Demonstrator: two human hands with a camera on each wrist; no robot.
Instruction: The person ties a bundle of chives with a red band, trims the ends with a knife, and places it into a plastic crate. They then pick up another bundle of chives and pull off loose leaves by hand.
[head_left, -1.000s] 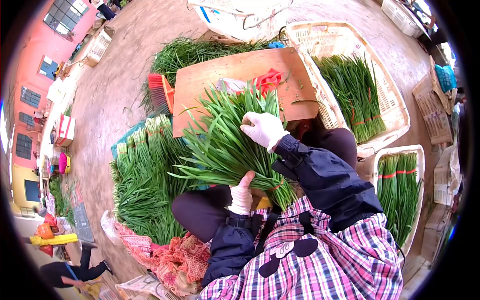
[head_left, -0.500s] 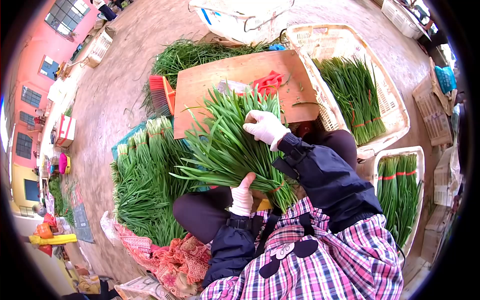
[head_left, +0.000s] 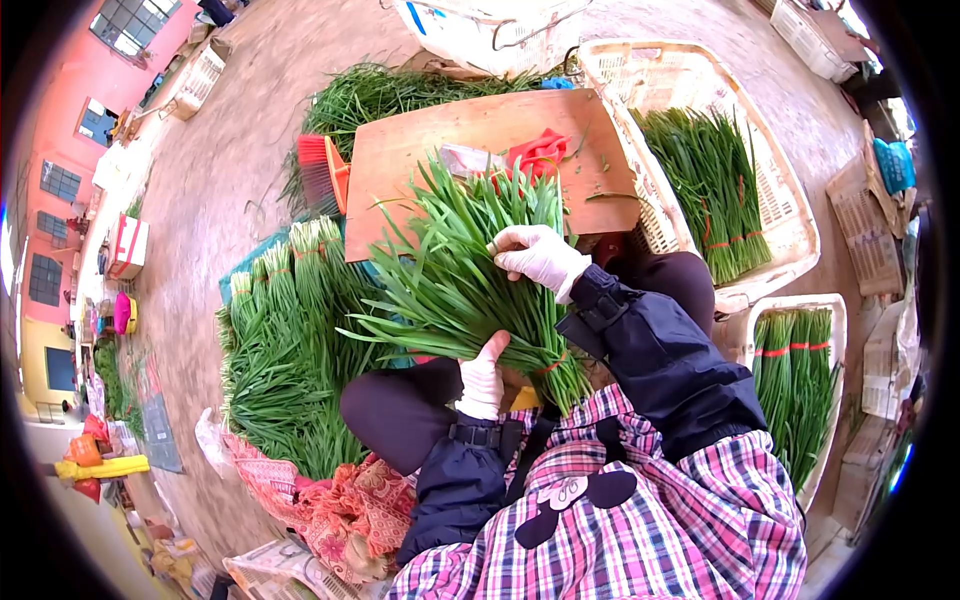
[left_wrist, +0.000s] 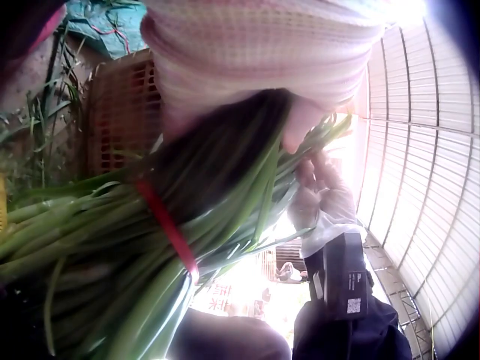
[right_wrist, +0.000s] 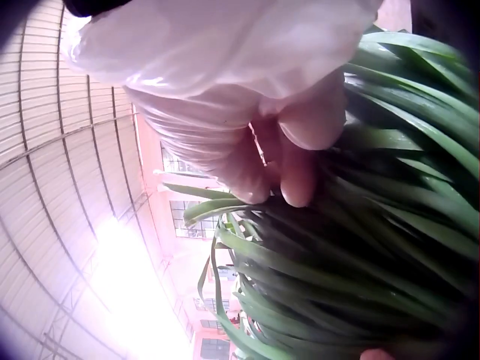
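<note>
1. While the left hand is gripping a bunch of long green leaves near its tied end, its thumb is lying over the top of the stems.
2. The right hand, in a pale glove, is bending its fingers narrowly together and touching the leaves higher up; whether it is pinching a single blade, I cannot tell.
3. The bunch is resting above the person's lap, its leaf tips fanning out over the near edge of a brown board.
4. A red band is circling the stems just below the left hand, and the cut ends are pointing toward a plaid garment.
5. On the board, a red cloth is lying crumpled beyond the leaf tips, while a red brush is standing beside the board's left edge.
6. Loose greens are heaping up behind the board, and more bundles are lying in a row to the left of the knees.
7. On the right, a large white crate is holding a tied bundle, and a smaller crate near it is holding more greens under a red band.
8. A patterned red fabric is bunching up beside the left sleeve.
</note>
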